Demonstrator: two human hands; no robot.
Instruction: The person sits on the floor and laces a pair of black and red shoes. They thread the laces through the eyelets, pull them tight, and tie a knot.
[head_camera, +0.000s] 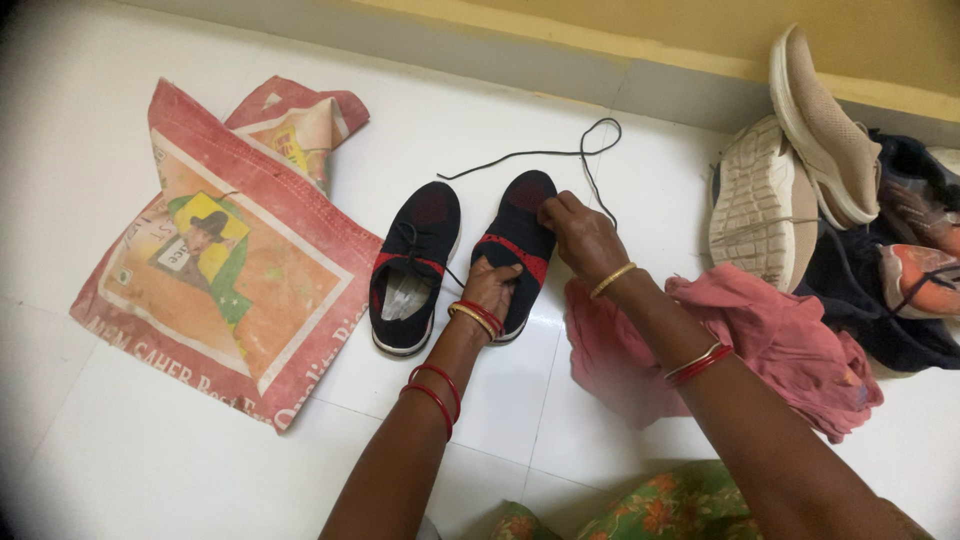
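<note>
Two black shoes with red trim stand side by side on the white tile floor. The left shoe (413, 262) is laced and untouched. My left hand (487, 288) grips the heel end of the right shoe (517, 237). My right hand (580, 238) rests on that shoe's upper and pinches a black lace (540, 153), which trails away over the floor in a loop. Both wrists carry red and gold bangles.
A red and orange printed sack (230, 260) lies flat at the left. A pink cloth (770, 340) is bunched at the right, beside a pile of other shoes (800, 170) and dark fabric against the yellow wall.
</note>
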